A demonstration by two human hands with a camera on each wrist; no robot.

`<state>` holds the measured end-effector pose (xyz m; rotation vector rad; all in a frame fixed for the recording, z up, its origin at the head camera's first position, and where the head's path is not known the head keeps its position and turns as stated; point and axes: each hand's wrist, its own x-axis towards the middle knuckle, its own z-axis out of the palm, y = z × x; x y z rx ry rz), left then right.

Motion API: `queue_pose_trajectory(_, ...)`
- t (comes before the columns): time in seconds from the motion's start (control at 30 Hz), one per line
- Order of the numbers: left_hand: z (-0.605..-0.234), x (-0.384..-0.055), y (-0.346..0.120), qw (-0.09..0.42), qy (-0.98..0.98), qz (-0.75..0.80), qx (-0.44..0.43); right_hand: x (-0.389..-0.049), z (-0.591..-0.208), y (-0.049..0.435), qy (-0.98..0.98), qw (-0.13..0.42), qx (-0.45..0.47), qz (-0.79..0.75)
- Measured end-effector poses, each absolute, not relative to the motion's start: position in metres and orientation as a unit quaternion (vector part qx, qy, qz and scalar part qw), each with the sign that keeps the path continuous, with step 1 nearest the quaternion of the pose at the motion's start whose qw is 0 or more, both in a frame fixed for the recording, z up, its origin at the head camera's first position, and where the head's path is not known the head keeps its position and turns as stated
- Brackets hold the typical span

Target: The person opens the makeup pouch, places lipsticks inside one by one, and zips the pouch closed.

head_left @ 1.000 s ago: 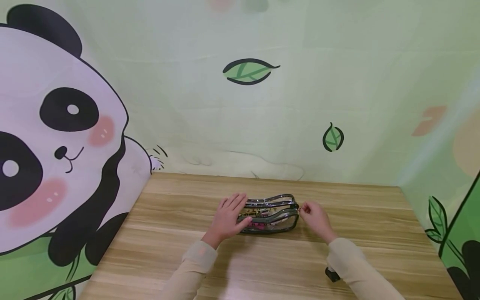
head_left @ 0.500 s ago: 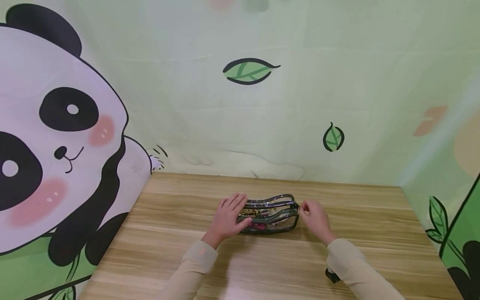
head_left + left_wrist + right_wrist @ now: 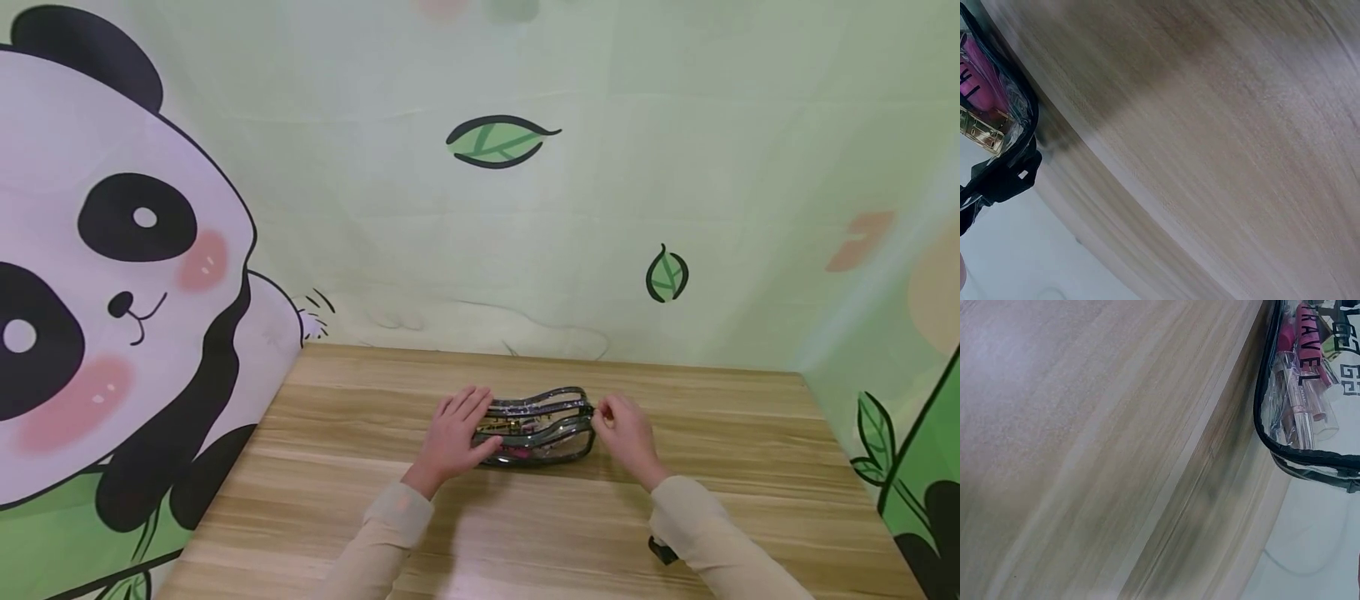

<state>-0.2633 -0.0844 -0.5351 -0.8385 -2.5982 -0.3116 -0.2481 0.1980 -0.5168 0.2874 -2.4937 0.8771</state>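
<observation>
A clear plastic pouch (image 3: 538, 427) with black trim lies on its side near the middle of the wooden table (image 3: 337, 500), its long edge running left to right; the left hand (image 3: 453, 437) rests on the pouch's left end, the fingers straight and spread over the top edge and the thumb laid along the near side, pressing rather than gripping; the right hand (image 3: 624, 433) sits at the pouch's right end, its fingertips drawn together in a pinch at the corner where the zip line ends, though the thing pinched is too small to make out from the head view; both arms wear pale beige sleeves (image 3: 378, 542); inside the pouch, the right wrist view shows a pink tube (image 3: 1307, 337) with dark lettering, slim clear cosmetic tubes beside it and the black piping curving round the end; the left wrist view shows the other end of the pouch, with a pink item, a gold-coloured piece (image 3: 982, 128) and a black tab (image 3: 1007, 178) standing out from the trim; behind the table hangs a pale green backdrop (image 3: 675, 125) printed with leaves, and a large cartoon panda (image 3: 112, 250) on the left wall.
</observation>
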Motion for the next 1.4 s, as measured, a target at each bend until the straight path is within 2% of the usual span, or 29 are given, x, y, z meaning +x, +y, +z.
queue_pose_trajectory(0.27, -0.535, -0.263, -0.082, 0.196, -0.927, -0.114, -0.298, -0.251, -0.515, 0.194, -0.89, 0.305, 0.148, 0.306)
queue_pose_trajectory(0.67, -0.539, -0.263, -0.084, 0.226, -0.917, -0.121, -0.305, -0.25, -0.508, 0.185, -0.879, 0.353, 0.172, 0.272)
queue_pose_trajectory(0.83, -0.541, -0.264, -0.084, 0.237, -0.913, -0.122, -0.309, -0.25, -0.508, 0.181, -0.877, 0.367, 0.174, 0.257)
queue_pose_trajectory(1.23, -0.542, -0.264, -0.081, 0.217, -0.916, -0.133, -0.31, -0.25, -0.508, 0.171, -0.868, 0.395, 0.201, 0.224)
queue_pose_trajectory(1.4, -0.542, -0.263, -0.08, 0.232, -0.91, -0.138, -0.315, -0.249, -0.507, 0.166, -0.875, 0.38, 0.211, 0.212)
